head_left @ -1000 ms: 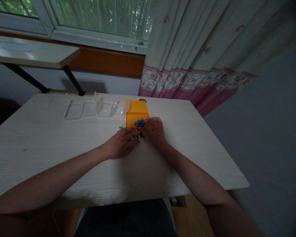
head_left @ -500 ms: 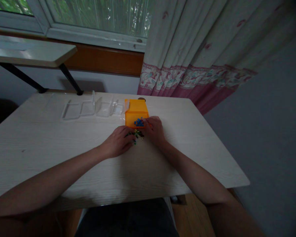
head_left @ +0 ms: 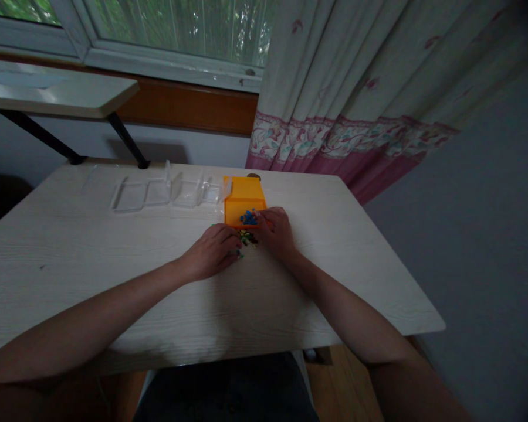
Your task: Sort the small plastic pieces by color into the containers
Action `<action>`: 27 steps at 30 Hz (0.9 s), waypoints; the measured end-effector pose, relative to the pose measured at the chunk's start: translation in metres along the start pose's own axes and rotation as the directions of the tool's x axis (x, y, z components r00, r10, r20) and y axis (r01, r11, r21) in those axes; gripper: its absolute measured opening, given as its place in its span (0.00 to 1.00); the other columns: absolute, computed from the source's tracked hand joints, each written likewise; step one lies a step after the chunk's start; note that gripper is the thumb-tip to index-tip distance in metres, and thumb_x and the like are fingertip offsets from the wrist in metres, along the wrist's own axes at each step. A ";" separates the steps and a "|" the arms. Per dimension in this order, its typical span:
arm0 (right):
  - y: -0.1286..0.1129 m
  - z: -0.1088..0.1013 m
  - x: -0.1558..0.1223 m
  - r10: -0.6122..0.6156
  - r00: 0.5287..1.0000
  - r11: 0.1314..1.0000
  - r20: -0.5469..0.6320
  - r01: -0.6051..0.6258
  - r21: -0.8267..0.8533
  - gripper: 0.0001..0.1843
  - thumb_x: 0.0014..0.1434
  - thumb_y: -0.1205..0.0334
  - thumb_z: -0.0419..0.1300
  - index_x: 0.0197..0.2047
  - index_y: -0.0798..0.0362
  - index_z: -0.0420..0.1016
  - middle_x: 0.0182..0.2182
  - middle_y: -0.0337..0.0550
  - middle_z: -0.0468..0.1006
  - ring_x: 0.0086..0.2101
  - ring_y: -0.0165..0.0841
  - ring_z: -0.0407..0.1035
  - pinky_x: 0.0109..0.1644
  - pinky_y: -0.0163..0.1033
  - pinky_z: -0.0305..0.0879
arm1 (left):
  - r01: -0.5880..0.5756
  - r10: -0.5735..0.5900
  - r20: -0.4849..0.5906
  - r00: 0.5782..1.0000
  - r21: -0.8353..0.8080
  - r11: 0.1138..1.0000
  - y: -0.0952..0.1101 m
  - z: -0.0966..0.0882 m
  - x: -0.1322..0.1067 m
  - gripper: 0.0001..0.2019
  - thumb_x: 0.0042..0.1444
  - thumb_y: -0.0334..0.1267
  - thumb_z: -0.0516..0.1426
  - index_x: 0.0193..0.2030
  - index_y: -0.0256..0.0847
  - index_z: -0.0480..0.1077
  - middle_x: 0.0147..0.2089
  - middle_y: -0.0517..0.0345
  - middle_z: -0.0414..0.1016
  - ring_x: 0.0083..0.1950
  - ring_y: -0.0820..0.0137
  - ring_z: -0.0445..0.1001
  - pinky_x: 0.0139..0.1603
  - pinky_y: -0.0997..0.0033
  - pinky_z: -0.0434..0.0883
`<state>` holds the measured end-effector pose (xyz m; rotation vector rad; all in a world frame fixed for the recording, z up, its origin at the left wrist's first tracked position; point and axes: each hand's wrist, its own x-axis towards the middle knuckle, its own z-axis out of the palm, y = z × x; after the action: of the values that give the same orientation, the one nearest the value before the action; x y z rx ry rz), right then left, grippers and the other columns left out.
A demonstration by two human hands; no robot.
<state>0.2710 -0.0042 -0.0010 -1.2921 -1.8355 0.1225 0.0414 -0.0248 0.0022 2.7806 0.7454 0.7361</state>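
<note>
An open orange-yellow box (head_left: 233, 220) lies on the table with its lid folded back. Small blue pieces (head_left: 248, 217) are gathered in its front half. My right hand (head_left: 276, 230) reaches over the box's front right corner, thumb and fingertips drawn together beside the blue pieces; what they hold, if anything, is too small to make out. Just in front of the box is a loose pile of small green, yellow and dark pieces (head_left: 248, 238). My left hand (head_left: 213, 251) rests at the left side of this pile, fingers bent and thumb apart, with its fingertips among the pieces.
A row of clear plastic boxes (head_left: 129, 196) with raised lids stands left of the orange-yellow box. Behind that box sits a small dark round object (head_left: 254, 176). A raised shelf (head_left: 92, 99) on black legs is at the back left, and a curtain (head_left: 317, 129) hangs behind the table (head_left: 334, 234).
My left hand has shifted slightly at the pile, its fingers covering a little more of the left edge. My right hand stays by the blue pieces.
</note>
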 end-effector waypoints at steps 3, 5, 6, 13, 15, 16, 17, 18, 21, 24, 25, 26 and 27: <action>0.000 0.000 0.000 -0.007 1.000 1.000 -0.002 0.007 -0.001 0.25 0.69 0.45 0.50 0.37 0.50 0.83 0.33 0.45 0.82 0.37 0.37 0.73 0.49 0.47 0.67 | -0.007 0.007 0.010 1.000 0.009 1.000 -0.001 0.001 -0.001 0.08 0.63 0.39 0.56 0.46 0.41 0.73 0.51 0.47 0.72 0.54 0.58 0.68 0.56 0.54 0.69; 0.002 0.001 0.000 -0.007 1.000 1.000 -0.008 0.007 -0.008 0.24 0.69 0.45 0.50 0.37 0.50 0.83 0.33 0.45 0.82 0.37 0.37 0.73 0.48 0.47 0.67 | -0.010 0.010 0.002 1.000 0.006 1.000 -0.001 0.001 -0.001 0.07 0.64 0.38 0.55 0.42 0.40 0.73 0.50 0.48 0.72 0.54 0.59 0.68 0.56 0.54 0.69; 0.003 0.001 -0.001 -0.006 1.000 1.000 -0.008 0.006 -0.011 0.24 0.68 0.46 0.50 0.37 0.50 0.83 0.33 0.45 0.82 0.37 0.37 0.73 0.48 0.46 0.67 | -0.011 0.011 -0.004 1.000 0.002 1.000 -0.001 0.001 -0.001 0.07 0.64 0.38 0.55 0.41 0.40 0.73 0.50 0.48 0.72 0.54 0.59 0.68 0.56 0.55 0.69; 0.005 0.003 -0.001 -0.037 0.999 0.999 -0.008 0.037 -0.015 0.22 0.68 0.48 0.52 0.37 0.51 0.82 0.33 0.45 0.82 0.37 0.36 0.73 0.49 0.45 0.66 | 0.024 -0.023 -0.028 0.999 0.013 1.000 -0.001 0.003 0.001 0.08 0.65 0.37 0.54 0.39 0.38 0.73 0.47 0.48 0.73 0.52 0.60 0.69 0.56 0.56 0.69; 0.003 0.002 -0.002 -0.058 0.998 0.998 0.006 0.058 -0.021 0.20 0.68 0.49 0.53 0.37 0.50 0.82 0.33 0.44 0.82 0.38 0.36 0.72 0.49 0.45 0.65 | 0.049 -0.048 -0.031 0.998 0.012 0.999 -0.001 0.002 0.001 0.09 0.66 0.37 0.53 0.39 0.37 0.73 0.46 0.47 0.73 0.51 0.60 0.69 0.55 0.56 0.69; 0.002 0.002 -0.002 -0.075 0.997 0.997 0.013 0.075 -0.026 0.19 0.68 0.51 0.53 0.37 0.50 0.82 0.33 0.44 0.82 0.38 0.36 0.72 0.50 0.45 0.65 | 0.062 -0.062 -0.035 0.997 0.005 0.998 -0.001 0.002 0.002 0.09 0.66 0.36 0.53 0.39 0.37 0.73 0.45 0.47 0.73 0.50 0.60 0.69 0.55 0.56 0.69; 0.000 0.002 -0.003 -0.100 0.995 0.994 0.019 0.101 -0.030 0.17 0.68 0.52 0.54 0.37 0.50 0.82 0.34 0.44 0.82 0.39 0.36 0.72 0.51 0.46 0.65 | 0.075 -0.076 -0.042 0.996 -0.007 0.997 -0.002 0.001 0.002 0.09 0.66 0.36 0.52 0.39 0.37 0.72 0.44 0.47 0.73 0.49 0.61 0.69 0.54 0.56 0.69; -0.001 0.001 -0.005 -0.137 0.990 0.990 0.027 0.138 -0.032 0.15 0.67 0.53 0.55 0.38 0.49 0.81 0.35 0.44 0.82 0.40 0.36 0.72 0.52 0.46 0.64 | 0.090 -0.092 -0.055 0.994 -0.024 0.996 -0.002 0.000 0.002 0.09 0.66 0.36 0.52 0.39 0.37 0.72 0.43 0.48 0.73 0.48 0.61 0.69 0.53 0.56 0.69; -0.007 0.001 -0.011 -0.276 0.957 0.959 0.093 0.280 -0.032 0.11 0.65 0.55 0.58 0.42 0.46 0.81 0.38 0.42 0.82 0.44 0.37 0.71 0.55 0.47 0.63 | 0.148 -0.161 -0.123 0.979 -0.107 0.983 -0.003 -0.005 0.002 0.08 0.66 0.37 0.52 0.39 0.37 0.70 0.39 0.51 0.73 0.44 0.63 0.70 0.48 0.60 0.70; -0.014 0.002 -0.016 -0.379 0.907 0.920 0.182 0.391 -0.037 0.10 0.63 0.55 0.60 0.46 0.42 0.81 0.40 0.40 0.82 0.47 0.37 0.70 0.58 0.48 0.60 | 0.208 -0.246 -0.189 0.951 -0.199 0.958 -0.004 -0.008 0.001 0.09 0.66 0.38 0.51 0.37 0.39 0.69 0.36 0.53 0.73 0.41 0.65 0.72 0.43 0.65 0.71; -0.017 0.003 -0.017 -0.397 0.896 0.910 0.198 0.412 -0.040 0.09 0.63 0.55 0.61 0.46 0.41 0.80 0.40 0.40 0.82 0.48 0.37 0.70 0.59 0.48 0.60 | 0.219 -0.264 -0.201 0.943 -0.221 0.950 -0.005 -0.008 0.000 0.10 0.67 0.39 0.51 0.37 0.39 0.69 0.36 0.54 0.73 0.41 0.66 0.72 0.42 0.66 0.71; -0.019 0.003 -0.018 -0.411 0.887 0.903 0.209 0.429 -0.042 0.09 0.63 0.54 0.61 0.45 0.41 0.80 0.40 0.40 0.82 0.47 0.37 0.70 0.59 0.48 0.60 | 0.229 -0.279 -0.206 0.938 -0.237 0.944 -0.005 -0.008 0.000 0.10 0.67 0.40 0.51 0.37 0.39 0.69 0.36 0.54 0.74 0.41 0.66 0.73 0.42 0.66 0.71; -0.020 0.004 -0.018 -0.421 0.881 0.897 0.215 0.440 -0.046 0.08 0.63 0.54 0.61 0.44 0.41 0.81 0.40 0.39 0.82 0.47 0.37 0.70 0.59 0.48 0.60 | 0.239 -0.292 -0.206 0.934 -0.249 0.939 -0.005 -0.007 -0.001 0.10 0.67 0.41 0.52 0.37 0.39 0.69 0.36 0.54 0.74 0.41 0.66 0.74 0.42 0.67 0.72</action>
<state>0.2554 -0.0269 -0.0036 -0.9252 -2.2849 -0.0805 0.0348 -0.0208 0.0063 2.3556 0.9944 1.0393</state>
